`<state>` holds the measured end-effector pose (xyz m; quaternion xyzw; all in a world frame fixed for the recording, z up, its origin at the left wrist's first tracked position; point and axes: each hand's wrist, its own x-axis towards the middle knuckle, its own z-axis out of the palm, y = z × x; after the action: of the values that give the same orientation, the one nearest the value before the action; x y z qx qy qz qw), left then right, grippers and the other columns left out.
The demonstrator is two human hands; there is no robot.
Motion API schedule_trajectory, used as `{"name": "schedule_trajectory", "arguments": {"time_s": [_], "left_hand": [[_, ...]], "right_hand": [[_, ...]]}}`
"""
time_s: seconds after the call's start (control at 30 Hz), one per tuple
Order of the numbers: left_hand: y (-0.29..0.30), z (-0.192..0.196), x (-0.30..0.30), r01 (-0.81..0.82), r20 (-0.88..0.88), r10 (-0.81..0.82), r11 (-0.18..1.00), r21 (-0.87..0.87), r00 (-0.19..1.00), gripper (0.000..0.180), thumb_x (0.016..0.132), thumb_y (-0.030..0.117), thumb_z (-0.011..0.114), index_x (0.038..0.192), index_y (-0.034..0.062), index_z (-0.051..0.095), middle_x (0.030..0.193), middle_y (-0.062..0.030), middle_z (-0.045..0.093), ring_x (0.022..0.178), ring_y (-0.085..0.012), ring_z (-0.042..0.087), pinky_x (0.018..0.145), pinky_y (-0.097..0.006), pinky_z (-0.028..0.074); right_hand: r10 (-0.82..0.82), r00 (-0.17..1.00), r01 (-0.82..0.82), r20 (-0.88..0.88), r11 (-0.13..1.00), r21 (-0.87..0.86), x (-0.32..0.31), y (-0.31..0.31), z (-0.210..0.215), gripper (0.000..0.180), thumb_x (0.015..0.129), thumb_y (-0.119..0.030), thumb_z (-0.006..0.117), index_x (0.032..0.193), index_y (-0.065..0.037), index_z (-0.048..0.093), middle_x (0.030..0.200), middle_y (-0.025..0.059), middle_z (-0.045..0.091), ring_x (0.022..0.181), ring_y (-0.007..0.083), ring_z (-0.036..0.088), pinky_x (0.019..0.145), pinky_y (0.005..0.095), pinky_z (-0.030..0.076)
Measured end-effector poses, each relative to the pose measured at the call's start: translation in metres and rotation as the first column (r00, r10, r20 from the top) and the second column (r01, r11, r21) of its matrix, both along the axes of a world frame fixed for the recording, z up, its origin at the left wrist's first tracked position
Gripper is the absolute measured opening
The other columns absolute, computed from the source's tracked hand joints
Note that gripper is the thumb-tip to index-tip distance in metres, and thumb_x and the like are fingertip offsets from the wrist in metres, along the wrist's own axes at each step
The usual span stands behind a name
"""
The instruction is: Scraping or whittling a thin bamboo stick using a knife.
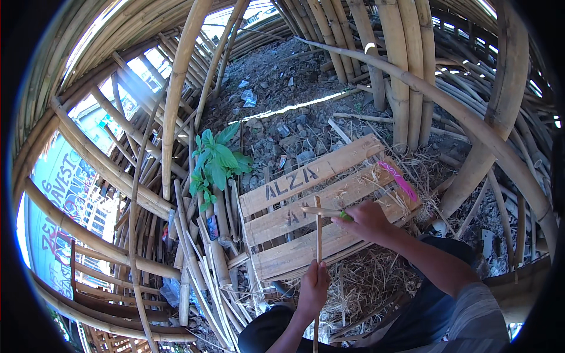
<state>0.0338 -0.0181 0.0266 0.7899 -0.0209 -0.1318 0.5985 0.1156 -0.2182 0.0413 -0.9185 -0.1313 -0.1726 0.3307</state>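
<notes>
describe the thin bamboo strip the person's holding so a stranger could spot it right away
Start at the pale wooden pallet lying on the straw in mid-frame. Crossing its front edge is a thin bamboo strip, held upright by the left hand low down, with the right hand near its top. Unlike the loose strips leaning at the left, it stands alone and vertical, gripped in a hand.

The right hand covers most of a small green tool, so its kind cannot be told. The bamboo strip passes behind the left hand and runs off the lower edge. Both forearms are cut off there too.
</notes>
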Motion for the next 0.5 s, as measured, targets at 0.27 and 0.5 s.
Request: {"name": "schedule_trajectory", "arguments": {"time_s": [0.27,0.5], "left_hand": [[0.0,-0.005,-0.003,0.015,0.221,-0.069,0.971,0.237,0.973,0.021,0.095,0.015,0.042,0.08,-0.0007,0.041,0.053,-0.019,0.048,0.047,-0.0362,0.051,0.044,-0.041,0.034],[-0.003,-0.002,-0.002,0.041,0.219,-0.104,0.961,0.275,0.97,0.02,0.094,0.015,0.044,0.082,-0.0004,0.042,0.056,-0.0232,0.049,0.055,-0.0445,0.051,0.045,-0.045,0.035]], "right_hand": [[0.126,0.99,-0.128,-0.058,0.991,-0.028,-0.011,0.01,-0.004,0.052,0.085,-0.049,0.052,0.058,-0.005,0.062,0.042,0.009,0.049,0.038,0.0258,0.053,0.042,0.0391,0.043],[0.141,0.979,-0.149,-0.146,0.988,-0.044,-0.015,0.008,-0.015,0.057,0.085,-0.053,0.049,0.057,-0.004,0.061,0.039,0.009,0.047,0.036,0.025,0.051,0.042,0.0382,0.044]]}}
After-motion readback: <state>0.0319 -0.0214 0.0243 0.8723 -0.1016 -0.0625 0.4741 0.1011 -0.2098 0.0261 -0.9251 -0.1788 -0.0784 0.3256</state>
